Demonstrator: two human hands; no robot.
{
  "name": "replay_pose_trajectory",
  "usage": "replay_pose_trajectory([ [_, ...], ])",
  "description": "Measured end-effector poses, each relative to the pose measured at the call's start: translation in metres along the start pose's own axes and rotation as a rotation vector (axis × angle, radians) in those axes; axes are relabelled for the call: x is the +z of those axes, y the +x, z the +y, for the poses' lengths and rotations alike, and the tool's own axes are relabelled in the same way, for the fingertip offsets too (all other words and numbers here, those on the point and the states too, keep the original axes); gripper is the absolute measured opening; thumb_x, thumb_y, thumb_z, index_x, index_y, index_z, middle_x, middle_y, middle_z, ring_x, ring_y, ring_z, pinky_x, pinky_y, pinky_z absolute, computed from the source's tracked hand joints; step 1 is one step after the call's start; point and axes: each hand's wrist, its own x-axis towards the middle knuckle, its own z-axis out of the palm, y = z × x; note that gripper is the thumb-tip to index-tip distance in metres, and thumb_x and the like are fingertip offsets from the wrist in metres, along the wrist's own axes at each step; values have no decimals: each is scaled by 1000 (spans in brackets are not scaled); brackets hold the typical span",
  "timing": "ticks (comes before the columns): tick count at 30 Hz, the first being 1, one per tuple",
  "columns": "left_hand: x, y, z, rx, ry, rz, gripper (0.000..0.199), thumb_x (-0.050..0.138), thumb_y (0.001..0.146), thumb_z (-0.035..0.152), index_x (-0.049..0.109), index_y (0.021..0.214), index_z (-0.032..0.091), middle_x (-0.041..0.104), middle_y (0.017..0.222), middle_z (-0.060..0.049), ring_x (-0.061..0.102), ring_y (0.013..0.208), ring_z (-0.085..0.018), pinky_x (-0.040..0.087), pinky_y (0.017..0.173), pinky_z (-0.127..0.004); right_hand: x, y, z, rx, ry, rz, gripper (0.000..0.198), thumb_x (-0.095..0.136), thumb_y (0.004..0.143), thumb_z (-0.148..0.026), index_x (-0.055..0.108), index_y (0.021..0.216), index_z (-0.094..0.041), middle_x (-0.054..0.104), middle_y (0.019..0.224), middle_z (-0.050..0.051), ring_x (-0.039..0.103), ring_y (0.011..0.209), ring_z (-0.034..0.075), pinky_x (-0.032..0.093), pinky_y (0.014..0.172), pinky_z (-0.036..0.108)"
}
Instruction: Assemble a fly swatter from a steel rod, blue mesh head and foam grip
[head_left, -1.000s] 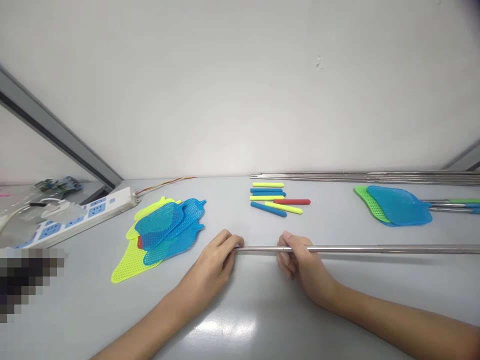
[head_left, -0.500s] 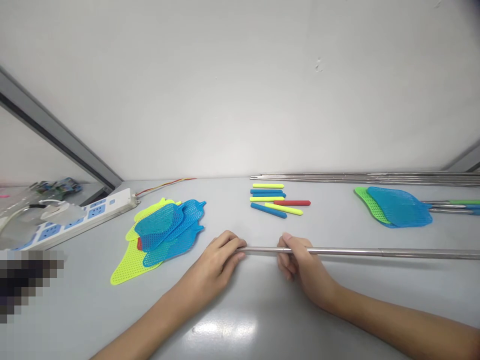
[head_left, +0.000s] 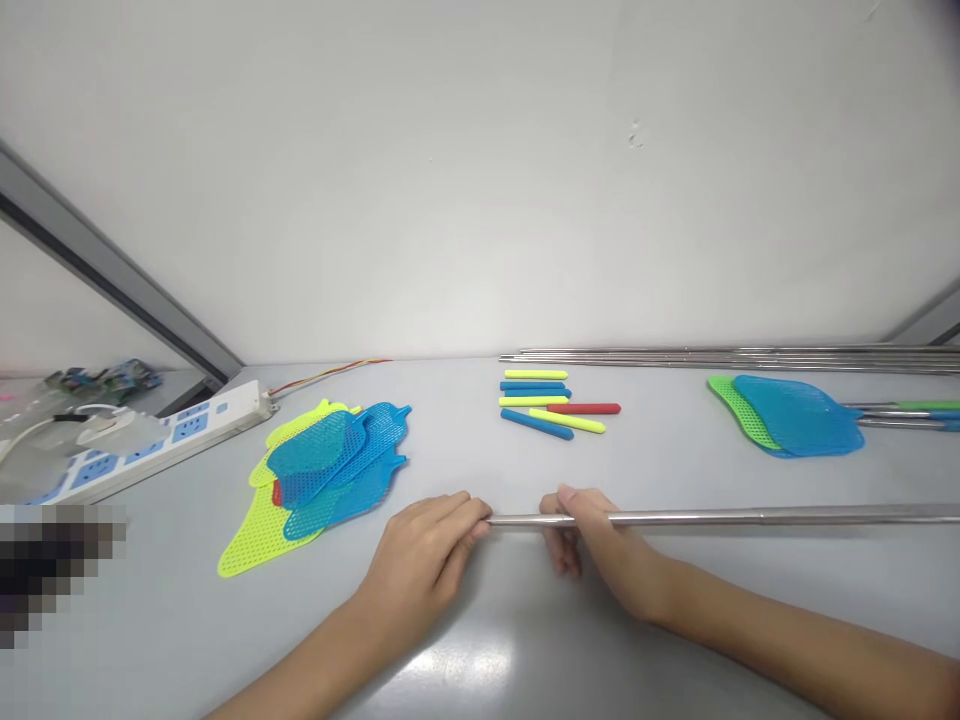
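Note:
Across the right half of the grey table runs a telescopic metal rod (head_left: 697,517), leaving the picture at the right edge. My left hand (head_left: 431,540) pinches its thin left end between thumb and fingers, hiding the tip. A short way to the right, my right hand (head_left: 600,540) is closed round the same rod, thumb on top and fingers beneath. Beyond the hands lie several loose plastic handle sleeves: blue (head_left: 536,424), yellow (head_left: 568,420) and red (head_left: 583,408). To the left is a pile of perforated fly swatter heads, with blue (head_left: 349,500) over yellow (head_left: 262,540) and a bit of red showing.
More metal rods (head_left: 720,358) lie along the wall. At the right are fly swatters with a blue head (head_left: 802,415) over a green one (head_left: 739,410). A white power strip (head_left: 165,445) with a plug stands at the left, beside a thin red-yellow cable (head_left: 322,372).
Both hands have come slightly nearer to me with the rod. My right hand has shifted a little left along it, towards my left hand.

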Motion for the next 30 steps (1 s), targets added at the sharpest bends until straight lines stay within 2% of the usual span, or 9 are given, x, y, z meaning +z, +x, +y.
replay_pose_trajectory([
  [5,3,-4,3,1,-7,-24,22,27,89,25,47,80,20,52,66,1,48,58,-12,33,53,-23,-1,0,-3,-4,5,-46,46,14,87,-35,37,51,-18,40,50,0,40,53,13,34,58,26],
  [14,6,-8,5,-9,-63,-46,24,25,89,24,43,74,20,49,63,2,46,56,-12,31,52,-22,-5,-8,-3,-88,-221,-90,44,9,90,-32,35,57,-18,35,58,-2,37,61,13,31,64,26],
  [20,6,-11,10,-28,-96,-88,24,25,89,25,40,71,20,47,61,3,45,55,-11,30,52,-22,-4,-14,-9,-31,-285,-88,39,8,89,-31,32,61,-19,34,62,-1,36,64,14,32,64,27],
  [30,6,-11,13,-57,-130,-123,26,25,89,26,38,67,20,44,58,4,43,53,-11,28,52,-22,-4,-19,-22,-11,-368,-127,37,6,88,-30,30,63,-19,33,63,-1,35,65,14,32,65,28],
])
